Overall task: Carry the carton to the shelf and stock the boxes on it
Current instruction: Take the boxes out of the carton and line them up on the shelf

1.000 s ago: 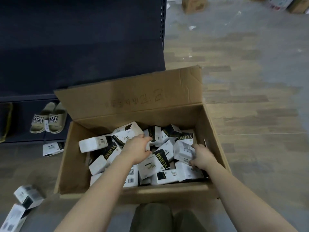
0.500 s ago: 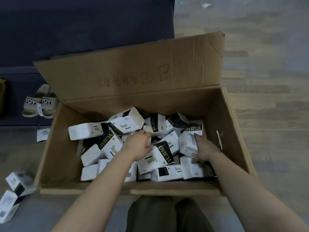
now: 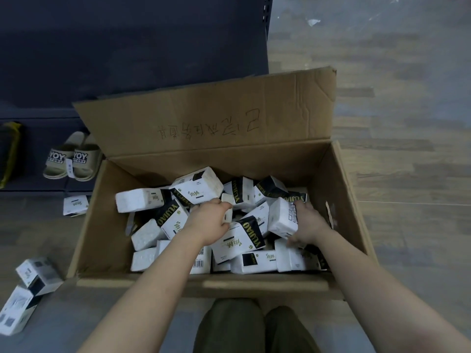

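An open brown carton (image 3: pixel 107 225) stands on the floor, its far flap upright with handwriting on it. Inside lie several white-and-black boxes (image 3: pixel 196 186) in a loose heap. My left hand (image 3: pixel 207 222) is down among them, fingers curled round a small white box (image 3: pixel 227 215) near the middle. My right hand (image 3: pixel 307 225) grips a white box with a barcode (image 3: pixel 281 217) at the right side of the heap, tilted up on end. The dark shelf (image 3: pixel 127 47) stands just behind the carton to the left.
Two beige slippers (image 3: pixel 71 159) sit on the shelf's bottom level. One white box (image 3: pixel 75 205) lies on the floor left of the carton, and two more boxes (image 3: pixel 28 289) lie at the lower left. Wood-look floor stretches to the right. My knees (image 3: pixel 254 327) are below the carton.
The view has come closer to the carton. My right hand has tipped the barcode box up out of the heap. My left hand has closed round a small box in the middle.
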Action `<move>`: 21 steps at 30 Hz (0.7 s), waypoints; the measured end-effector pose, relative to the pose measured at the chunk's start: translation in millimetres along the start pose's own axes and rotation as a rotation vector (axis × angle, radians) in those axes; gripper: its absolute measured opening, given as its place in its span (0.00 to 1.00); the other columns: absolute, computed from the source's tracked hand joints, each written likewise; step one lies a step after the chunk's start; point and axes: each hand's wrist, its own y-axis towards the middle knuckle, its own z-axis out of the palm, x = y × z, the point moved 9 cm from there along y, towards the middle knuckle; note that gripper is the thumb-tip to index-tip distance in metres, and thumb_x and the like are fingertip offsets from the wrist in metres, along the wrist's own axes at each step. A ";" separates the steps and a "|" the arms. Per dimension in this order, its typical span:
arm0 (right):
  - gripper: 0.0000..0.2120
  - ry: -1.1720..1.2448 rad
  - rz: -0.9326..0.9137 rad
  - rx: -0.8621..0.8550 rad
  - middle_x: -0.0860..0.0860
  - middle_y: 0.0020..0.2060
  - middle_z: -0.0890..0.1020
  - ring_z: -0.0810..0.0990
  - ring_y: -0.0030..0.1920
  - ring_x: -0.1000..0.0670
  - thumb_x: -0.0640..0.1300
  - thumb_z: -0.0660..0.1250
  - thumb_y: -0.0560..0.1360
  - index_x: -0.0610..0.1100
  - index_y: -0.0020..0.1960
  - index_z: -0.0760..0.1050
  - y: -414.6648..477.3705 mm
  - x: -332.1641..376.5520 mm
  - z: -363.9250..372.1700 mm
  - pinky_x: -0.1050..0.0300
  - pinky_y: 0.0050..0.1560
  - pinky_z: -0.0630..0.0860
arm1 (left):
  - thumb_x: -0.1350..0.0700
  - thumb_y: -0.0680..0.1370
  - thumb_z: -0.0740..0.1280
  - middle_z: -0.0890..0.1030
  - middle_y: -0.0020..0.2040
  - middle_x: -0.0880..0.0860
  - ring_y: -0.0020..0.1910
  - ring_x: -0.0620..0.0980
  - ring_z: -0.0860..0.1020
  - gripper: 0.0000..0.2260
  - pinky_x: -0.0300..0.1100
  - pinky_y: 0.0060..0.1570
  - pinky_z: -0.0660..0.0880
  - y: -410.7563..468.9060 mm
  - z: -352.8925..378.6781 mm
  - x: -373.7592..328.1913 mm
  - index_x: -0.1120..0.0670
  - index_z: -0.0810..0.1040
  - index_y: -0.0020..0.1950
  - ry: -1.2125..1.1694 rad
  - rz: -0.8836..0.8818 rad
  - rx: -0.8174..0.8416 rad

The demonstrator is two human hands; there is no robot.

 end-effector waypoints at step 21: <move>0.51 -0.048 -0.136 -0.093 0.45 0.64 0.68 0.71 0.63 0.42 0.54 0.82 0.56 0.44 0.71 0.59 -182.1 140.1 -243.2 0.47 0.61 0.72 | 0.50 0.79 0.65 0.69 0.72 0.51 0.68 0.54 0.70 0.26 0.52 0.66 0.68 -161.2 -238.0 -80.6 0.48 0.62 0.77 -0.019 0.117 -0.194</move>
